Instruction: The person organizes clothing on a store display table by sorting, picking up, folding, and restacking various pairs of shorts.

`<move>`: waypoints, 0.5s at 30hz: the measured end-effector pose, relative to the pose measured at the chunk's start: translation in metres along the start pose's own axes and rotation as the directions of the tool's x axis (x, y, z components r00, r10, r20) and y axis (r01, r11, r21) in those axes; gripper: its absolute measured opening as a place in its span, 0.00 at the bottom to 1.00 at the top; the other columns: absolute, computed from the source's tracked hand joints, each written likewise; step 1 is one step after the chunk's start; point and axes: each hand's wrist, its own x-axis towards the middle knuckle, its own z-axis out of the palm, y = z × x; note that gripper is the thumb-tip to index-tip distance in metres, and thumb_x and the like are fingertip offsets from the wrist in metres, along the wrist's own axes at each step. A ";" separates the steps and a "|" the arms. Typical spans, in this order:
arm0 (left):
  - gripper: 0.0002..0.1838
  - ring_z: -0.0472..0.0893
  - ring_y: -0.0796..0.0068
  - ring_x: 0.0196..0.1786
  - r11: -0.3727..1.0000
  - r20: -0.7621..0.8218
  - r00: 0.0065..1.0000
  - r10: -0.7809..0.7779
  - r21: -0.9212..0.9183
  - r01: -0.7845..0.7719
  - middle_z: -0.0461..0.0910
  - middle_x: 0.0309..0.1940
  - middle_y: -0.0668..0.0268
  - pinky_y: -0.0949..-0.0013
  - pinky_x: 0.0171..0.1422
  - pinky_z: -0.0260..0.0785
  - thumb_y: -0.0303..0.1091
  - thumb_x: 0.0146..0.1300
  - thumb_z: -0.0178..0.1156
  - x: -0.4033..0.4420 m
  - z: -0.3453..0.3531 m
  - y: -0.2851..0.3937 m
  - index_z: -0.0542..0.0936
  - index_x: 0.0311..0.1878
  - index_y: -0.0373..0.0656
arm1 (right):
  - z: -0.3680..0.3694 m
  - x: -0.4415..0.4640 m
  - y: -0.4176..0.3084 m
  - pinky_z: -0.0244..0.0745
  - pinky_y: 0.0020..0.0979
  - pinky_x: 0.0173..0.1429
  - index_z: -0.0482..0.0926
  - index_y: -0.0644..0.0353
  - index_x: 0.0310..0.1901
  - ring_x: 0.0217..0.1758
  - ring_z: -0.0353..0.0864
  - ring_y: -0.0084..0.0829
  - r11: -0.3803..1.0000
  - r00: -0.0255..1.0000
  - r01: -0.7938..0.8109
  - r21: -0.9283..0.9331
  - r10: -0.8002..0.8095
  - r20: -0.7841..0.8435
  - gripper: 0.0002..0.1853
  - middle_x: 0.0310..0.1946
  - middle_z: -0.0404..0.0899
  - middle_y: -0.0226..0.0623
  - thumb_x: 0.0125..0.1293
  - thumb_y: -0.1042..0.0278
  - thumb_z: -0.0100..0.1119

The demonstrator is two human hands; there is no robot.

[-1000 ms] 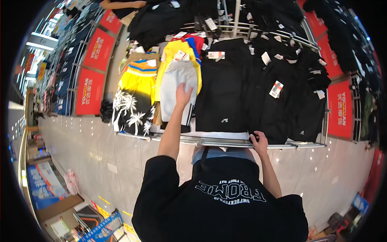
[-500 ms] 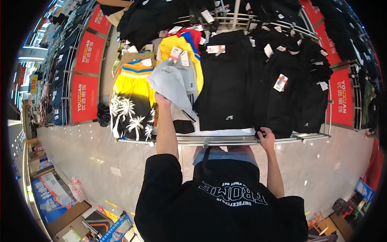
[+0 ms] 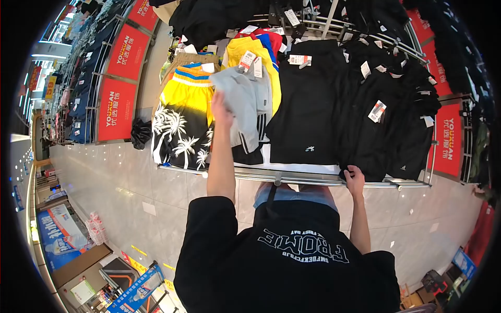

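My left hand [image 3: 222, 108] is at the left edge of the grey shorts [image 3: 242, 96], which lie partly folded over on a yellow garment [image 3: 274, 83]; motion blurs its fingers. Left of it lie yellow and black shorts [image 3: 185, 104] with white palm trees. My right hand [image 3: 354, 177] is at the front rail of the rack, its fingers curled over the hem of a black garment [image 3: 362, 146]. Black shorts [image 3: 308, 104] with a price tag lie between my two hands.
A metal rail [image 3: 308, 179] runs along the rack's front edge. Red signs [image 3: 116, 108] stand on the left, and another red sign [image 3: 446, 138] is on the right. More black clothes [image 3: 209, 21] lie at the back. A dark bundle [image 3: 141, 133] hangs at the rack's left side.
The grey shorts, flat at first, have been partly folded over to the left and then shifted back toward the right. My left hand has moved up slightly. My right hand stays at the rail.
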 end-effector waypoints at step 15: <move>0.19 0.73 0.49 0.55 0.133 0.375 0.888 0.267 0.898 -0.419 0.76 0.48 0.51 0.52 0.60 0.65 0.40 0.56 0.67 -0.125 0.050 -0.090 0.78 0.49 0.44 | 0.002 0.003 0.007 0.78 0.33 0.44 0.82 0.64 0.46 0.36 0.84 0.35 1.000 1.000 -0.018 0.007 0.018 0.019 0.16 0.41 0.84 0.43 0.58 0.64 0.66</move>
